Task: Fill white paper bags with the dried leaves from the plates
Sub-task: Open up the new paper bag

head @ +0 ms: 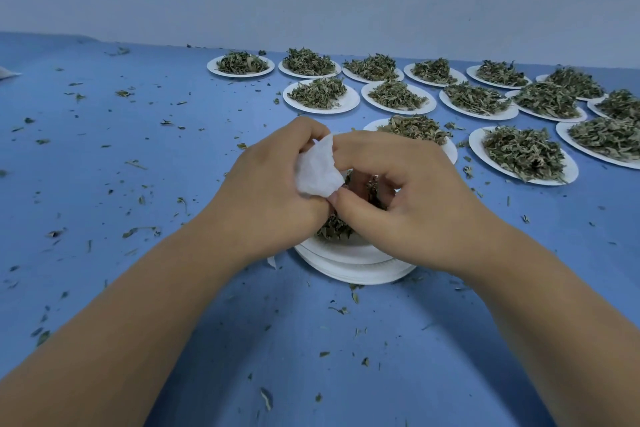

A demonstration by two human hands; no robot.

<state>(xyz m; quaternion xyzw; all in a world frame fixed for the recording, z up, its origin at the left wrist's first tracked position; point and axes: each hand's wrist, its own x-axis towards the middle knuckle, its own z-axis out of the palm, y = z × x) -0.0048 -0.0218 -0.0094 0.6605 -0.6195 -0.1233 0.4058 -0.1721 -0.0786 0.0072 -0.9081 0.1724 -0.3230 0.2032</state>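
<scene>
The left grip [273, 184] curls round the white paper bag [318, 170]; the right grip [398, 191] pinches its edge between thumb and forefinger. Directly beneath both grips, dried leaves [334, 230] sit on stacked plates [356, 263] on the surface [138, 156].

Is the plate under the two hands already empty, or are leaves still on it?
Not empty. Dried leaves lie on that plate, under the left hand, which grips the white paper bag, and the right hand.
</scene>
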